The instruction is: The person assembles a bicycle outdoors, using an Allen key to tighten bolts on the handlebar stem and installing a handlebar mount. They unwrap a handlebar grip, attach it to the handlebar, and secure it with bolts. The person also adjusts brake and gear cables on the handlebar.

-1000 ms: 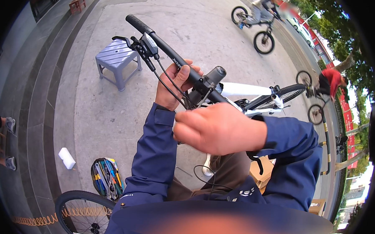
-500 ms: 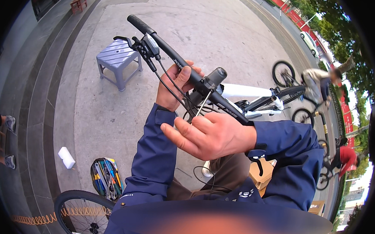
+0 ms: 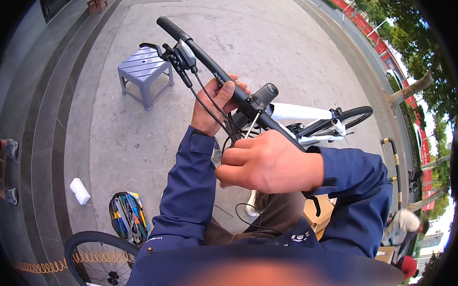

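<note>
A black bicycle handlebar (image 3: pixel 208 61) slants across the middle, clamped at a dark stem (image 3: pixel 264 95). My left hand (image 3: pixel 208 110) is closed around the bar just left of the stem, thumb on top, beside black cables (image 3: pixel 201 101). Below the stem, my right hand (image 3: pixel 273 164) has its fingers curled round a thin metal hex key (image 3: pixel 253 122). The key's tip meets the stem clamp; its other end is hidden in my fingers. A brake lever with shifter (image 3: pixel 179 61) sits on the bar's left side. Behind is the white bicycle frame (image 3: pixel 302 112).
A grey-blue plastic stool (image 3: pixel 144 70) stands at left. Near my left sleeve lie a tool bag (image 3: pixel 128 216), a loose wheel (image 3: pixel 75 259) and a white foam block (image 3: pixel 80 191). A cardboard box (image 3: pixel 320 211) is at my right. People are at both edges.
The fingers of my right hand, stretched out before, have curled in around the hex key. My left hand keeps its hold. At right, the passing cyclists have moved toward the lower edge.
</note>
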Demonstrator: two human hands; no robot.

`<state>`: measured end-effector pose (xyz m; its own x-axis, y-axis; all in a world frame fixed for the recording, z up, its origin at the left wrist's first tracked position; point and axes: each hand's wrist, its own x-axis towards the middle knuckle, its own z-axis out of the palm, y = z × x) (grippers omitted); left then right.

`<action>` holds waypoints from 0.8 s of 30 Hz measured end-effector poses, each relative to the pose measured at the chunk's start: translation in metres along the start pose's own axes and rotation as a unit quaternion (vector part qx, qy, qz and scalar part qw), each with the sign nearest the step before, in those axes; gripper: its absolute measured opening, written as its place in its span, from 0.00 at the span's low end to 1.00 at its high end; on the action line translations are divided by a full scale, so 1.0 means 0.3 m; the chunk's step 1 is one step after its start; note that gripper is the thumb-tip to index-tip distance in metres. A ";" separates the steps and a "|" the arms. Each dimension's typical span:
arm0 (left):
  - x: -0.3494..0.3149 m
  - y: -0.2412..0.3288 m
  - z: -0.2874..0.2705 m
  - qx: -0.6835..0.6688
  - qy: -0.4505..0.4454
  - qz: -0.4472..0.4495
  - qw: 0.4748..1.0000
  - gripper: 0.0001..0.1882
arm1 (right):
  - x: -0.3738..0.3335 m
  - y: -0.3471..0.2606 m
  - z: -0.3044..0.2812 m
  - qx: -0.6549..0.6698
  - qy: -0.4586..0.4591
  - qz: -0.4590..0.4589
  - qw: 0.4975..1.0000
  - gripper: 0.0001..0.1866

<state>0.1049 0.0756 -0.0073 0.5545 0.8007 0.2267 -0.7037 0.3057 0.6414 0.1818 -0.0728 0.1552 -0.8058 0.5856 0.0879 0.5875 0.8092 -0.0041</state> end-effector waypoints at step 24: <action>0.000 -0.003 -0.005 -0.017 0.002 -0.008 1.000 0.22 | -0.006 0.036 0.099 -0.089 0.088 0.017 0.992 0.14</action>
<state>0.1048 0.0762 -0.0090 0.5636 0.7977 0.2145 -0.7103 0.3354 0.6189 0.1872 -0.0637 0.1255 -0.7695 0.5823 0.2624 0.6303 0.7586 0.1651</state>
